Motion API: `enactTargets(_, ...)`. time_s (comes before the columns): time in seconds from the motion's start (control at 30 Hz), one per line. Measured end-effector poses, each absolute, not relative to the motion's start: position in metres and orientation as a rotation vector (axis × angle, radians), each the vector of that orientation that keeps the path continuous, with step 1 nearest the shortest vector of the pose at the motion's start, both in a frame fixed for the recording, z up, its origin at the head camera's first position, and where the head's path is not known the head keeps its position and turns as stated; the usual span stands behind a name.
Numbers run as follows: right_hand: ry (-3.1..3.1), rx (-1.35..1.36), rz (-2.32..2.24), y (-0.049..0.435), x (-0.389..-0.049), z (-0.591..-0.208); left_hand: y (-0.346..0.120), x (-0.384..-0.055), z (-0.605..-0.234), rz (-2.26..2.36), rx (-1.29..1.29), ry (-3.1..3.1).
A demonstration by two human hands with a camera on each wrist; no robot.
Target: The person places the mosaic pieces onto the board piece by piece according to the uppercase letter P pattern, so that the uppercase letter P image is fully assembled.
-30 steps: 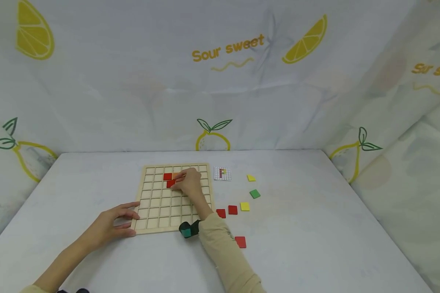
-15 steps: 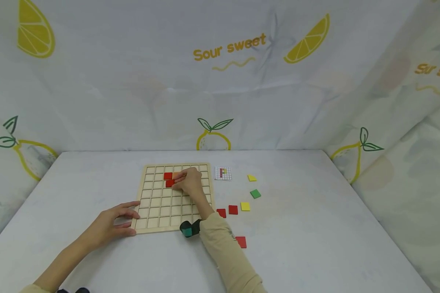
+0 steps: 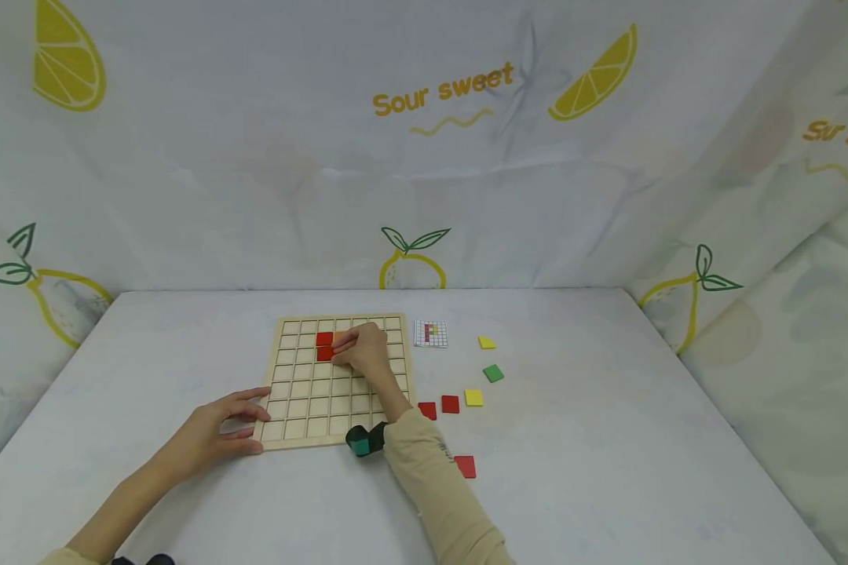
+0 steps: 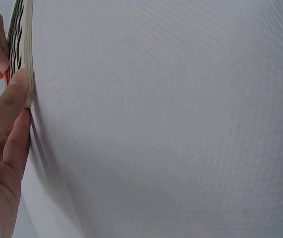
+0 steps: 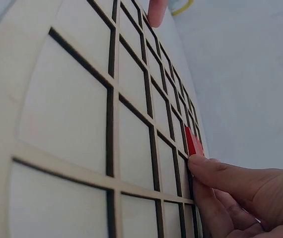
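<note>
A wooden grid board [image 3: 300,406] lies on the table. At its near left corner my left hand [image 3: 208,435] rests spread along the edge, fingertips and thumb touching the wood. My right hand [image 3: 367,353] reaches over the board, thumb and fingers drawn together at the right side of a red square tile [image 3: 324,354]. In the right wrist view the thumb tip meets that red tile [image 5: 193,142]. Directly above it another red tile [image 3: 324,339] sits in a cell, and beside that one an orange tile [image 3: 339,337] is partly hidden by my fingers.
A small pattern card [image 3: 431,334] lies right of the board. Loose on the table are yellow tiles [image 3: 473,398], a green tile [image 3: 493,373] and red tiles [image 3: 450,404], one of them partly behind my right sleeve [image 3: 438,494]. A patterned cloth [image 3: 275,180] hangs behind.
The lower red tile has shifted slightly left and now lines up squarely beneath the upper red one. My right fingertips stay at it; the left hand has kept its place on the board.
</note>
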State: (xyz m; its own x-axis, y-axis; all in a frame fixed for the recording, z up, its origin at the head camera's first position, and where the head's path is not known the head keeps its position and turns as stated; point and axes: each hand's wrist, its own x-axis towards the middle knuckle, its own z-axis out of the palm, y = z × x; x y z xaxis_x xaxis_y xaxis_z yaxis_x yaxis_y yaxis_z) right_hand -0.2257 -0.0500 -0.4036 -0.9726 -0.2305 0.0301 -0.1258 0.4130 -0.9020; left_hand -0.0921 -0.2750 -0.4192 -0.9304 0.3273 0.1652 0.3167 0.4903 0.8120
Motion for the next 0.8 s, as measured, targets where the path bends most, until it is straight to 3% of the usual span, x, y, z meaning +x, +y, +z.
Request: enactTargets(0.8,2.341,-0.281,-1.683,-0.028,-0.228,-0.393,-0.274,-0.093,-0.418,1.454,0.563,2.72)
